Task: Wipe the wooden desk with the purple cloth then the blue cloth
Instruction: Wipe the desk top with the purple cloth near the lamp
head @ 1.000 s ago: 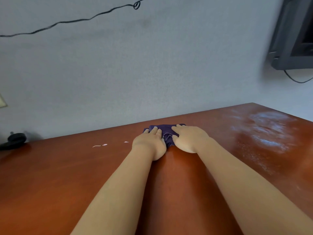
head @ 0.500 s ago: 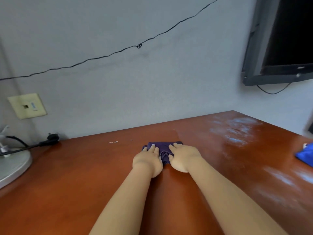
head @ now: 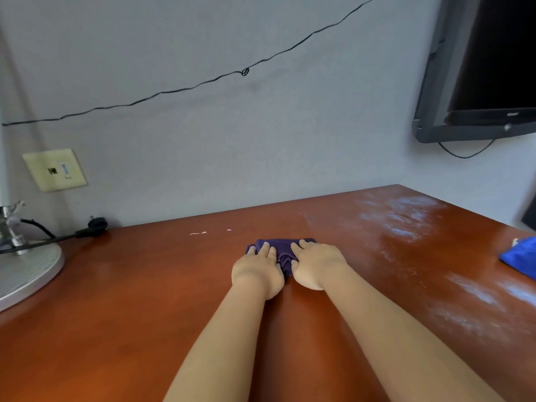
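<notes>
Fingers (head: 265,252) of my left hand (head: 256,271) lie nearly straight and flat on the purple cloth (head: 280,250), pressing it down; my right hand (head: 316,265) does the same just beside it at 3 o'clock. Bunched cloth shows between my two hands and pokes out beyond the fingertips at 12 o'clock, resting on the wooden desk (head: 130,314). Well apart at 3 o'clock, the blue cloth (head: 520,256) lies at the desk's edge. A silver lamp base (head: 26,274) sits at 9 o'clock.

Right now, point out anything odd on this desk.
Small white scraps lie on the wooden desk near the wall, left of the purple cloth. Whitish streaks smear the right side. Nothing spilled or damaged.
</notes>
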{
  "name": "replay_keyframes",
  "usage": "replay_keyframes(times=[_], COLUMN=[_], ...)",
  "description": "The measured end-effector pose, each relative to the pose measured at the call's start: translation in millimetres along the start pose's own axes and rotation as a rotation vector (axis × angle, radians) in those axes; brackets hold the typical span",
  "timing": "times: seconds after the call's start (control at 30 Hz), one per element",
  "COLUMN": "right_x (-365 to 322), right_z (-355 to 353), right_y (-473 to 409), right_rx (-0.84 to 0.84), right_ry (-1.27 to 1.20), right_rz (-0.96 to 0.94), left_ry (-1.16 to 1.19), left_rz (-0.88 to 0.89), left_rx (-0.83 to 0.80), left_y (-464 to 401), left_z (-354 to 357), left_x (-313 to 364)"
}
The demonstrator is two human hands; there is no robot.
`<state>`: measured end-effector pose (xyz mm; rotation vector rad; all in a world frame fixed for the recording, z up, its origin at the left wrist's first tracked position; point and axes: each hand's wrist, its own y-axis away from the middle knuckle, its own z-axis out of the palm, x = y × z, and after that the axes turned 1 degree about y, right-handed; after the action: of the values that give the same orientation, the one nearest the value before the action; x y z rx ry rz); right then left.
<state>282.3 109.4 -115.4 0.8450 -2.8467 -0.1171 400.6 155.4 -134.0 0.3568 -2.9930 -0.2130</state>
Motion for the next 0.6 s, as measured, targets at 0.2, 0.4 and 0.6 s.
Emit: replay_keyframes(times=[0.2,0.4,0.6], right_x=[9,25,34], right_z=[-2,0,1], right_y=[-46,-104,-142], right_rx=[0.033,0.103,0.145], right_ry=[-0.016,-0.061,-0.083], right_rz=[0.005,0.018,0.049], left_ry=[0.015,0.021,0.004], left_rz=[0.018,0.029,0.027], left_rx=[0.018,0.044,0.042], left_y=[-45,-107,-148], left_z=[-8,-15,-19], left_x=[-9,-14,-16])
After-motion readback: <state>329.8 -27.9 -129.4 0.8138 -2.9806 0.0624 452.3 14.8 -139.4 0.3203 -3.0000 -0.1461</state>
